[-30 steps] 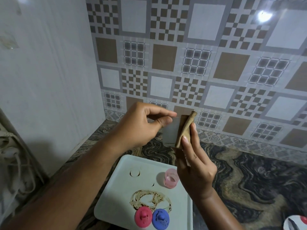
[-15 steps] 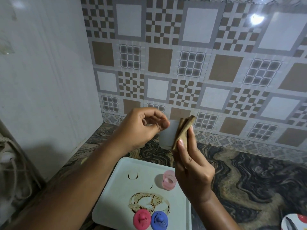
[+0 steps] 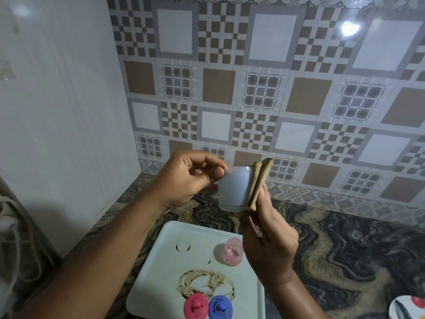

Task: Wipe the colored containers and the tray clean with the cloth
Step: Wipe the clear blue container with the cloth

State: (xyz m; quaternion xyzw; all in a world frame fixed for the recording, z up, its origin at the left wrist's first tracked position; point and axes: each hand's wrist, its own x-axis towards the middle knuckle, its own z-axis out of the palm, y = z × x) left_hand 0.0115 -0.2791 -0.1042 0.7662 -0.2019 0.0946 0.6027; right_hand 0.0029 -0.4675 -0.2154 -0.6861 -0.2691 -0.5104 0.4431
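My left hand [image 3: 186, 178] pinches the rim of a pale blue translucent container [image 3: 233, 188], held in the air above the tray. My right hand [image 3: 269, 233] grips a folded brown cloth [image 3: 258, 183] and presses it against the container's right side. Below lies a white tray [image 3: 158, 268] smeared with brown stains and ring marks. On the tray stand a pink container [image 3: 232, 251], a pink lid [image 3: 196, 307] and a blue lid [image 3: 220, 308].
The tray lies on a dark marbled counter [image 3: 345, 245] in a corner. A white panel wall [image 3: 57, 125] is at left and patterned tiles [image 3: 264, 93] behind. A white dish [image 3: 407, 307] shows at the bottom right edge. Cables [image 3: 9, 226] hang at far left.
The container has turned in my hands so more of its pale blue side shows. My left fingers have shifted on its rim. The cloth stays against its right side.
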